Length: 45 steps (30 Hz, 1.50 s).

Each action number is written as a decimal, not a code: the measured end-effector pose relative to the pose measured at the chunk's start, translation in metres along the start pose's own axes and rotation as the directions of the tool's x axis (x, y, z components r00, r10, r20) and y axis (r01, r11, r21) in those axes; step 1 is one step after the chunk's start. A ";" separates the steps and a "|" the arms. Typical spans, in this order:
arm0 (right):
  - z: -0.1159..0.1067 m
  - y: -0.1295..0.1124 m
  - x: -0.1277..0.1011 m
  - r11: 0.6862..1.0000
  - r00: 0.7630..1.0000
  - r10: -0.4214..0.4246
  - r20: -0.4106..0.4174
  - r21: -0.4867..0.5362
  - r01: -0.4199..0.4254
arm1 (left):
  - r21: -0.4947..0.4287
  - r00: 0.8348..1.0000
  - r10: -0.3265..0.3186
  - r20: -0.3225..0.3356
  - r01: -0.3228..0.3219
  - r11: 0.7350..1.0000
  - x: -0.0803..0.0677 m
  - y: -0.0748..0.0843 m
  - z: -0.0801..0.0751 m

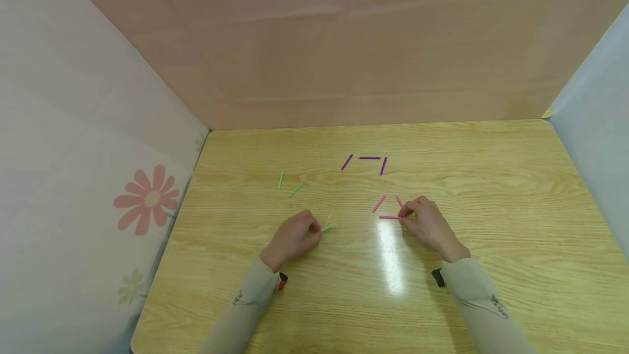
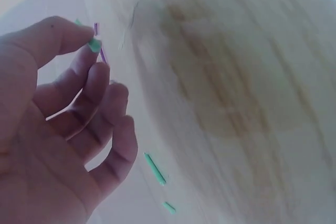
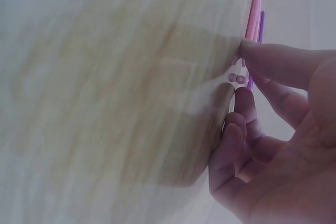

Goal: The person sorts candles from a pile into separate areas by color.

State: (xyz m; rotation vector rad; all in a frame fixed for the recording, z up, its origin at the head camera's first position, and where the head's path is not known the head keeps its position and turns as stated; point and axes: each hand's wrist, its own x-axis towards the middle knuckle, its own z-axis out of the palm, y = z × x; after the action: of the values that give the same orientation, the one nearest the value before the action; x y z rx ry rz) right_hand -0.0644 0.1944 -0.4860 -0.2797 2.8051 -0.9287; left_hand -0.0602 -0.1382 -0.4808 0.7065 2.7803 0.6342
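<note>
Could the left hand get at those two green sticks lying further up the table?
Probably yes. The left hand already pinches one green stick, but the two green sticks lie just beyond it on bare table, nothing between.

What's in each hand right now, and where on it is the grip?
Left hand pinches a green stick by its near end. Right hand pinches the right end of a pink stick lying on the table.
</note>
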 end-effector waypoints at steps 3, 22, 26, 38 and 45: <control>0.001 0.000 0.000 1.000 1.000 0.003 -0.001 0.000 -0.003 | -0.007 0.999 -0.028 -0.044 0.027 1.000 0.000 -0.002 -0.001; -0.001 0.000 0.000 1.000 1.000 0.009 0.010 0.024 -0.009 | -0.211 0.921 -0.325 -0.216 0.281 0.936 0.008 -0.016 -0.015; -0.001 0.000 0.000 1.000 1.000 0.012 0.013 0.027 -0.012 | -0.279 0.892 -0.393 -0.222 0.328 0.902 0.009 -0.021 -0.016; -0.001 -0.001 0.000 1.000 1.000 0.002 -0.001 0.022 -0.002 | -0.349 0.862 -0.452 -0.229 0.361 0.865 0.012 -0.029 -0.019; -0.001 -0.002 0.001 1.000 1.000 -0.007 -0.013 0.017 0.008 | -0.382 0.843 -0.503 -0.190 0.409 0.829 0.015 -0.032 -0.017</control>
State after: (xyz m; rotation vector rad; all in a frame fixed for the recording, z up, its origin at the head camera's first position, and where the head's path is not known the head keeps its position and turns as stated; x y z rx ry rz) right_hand -0.0652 0.1932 -0.4838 -0.2830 2.8084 -0.9588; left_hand -0.0913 -0.1624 -0.4813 -0.1464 2.8171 1.1199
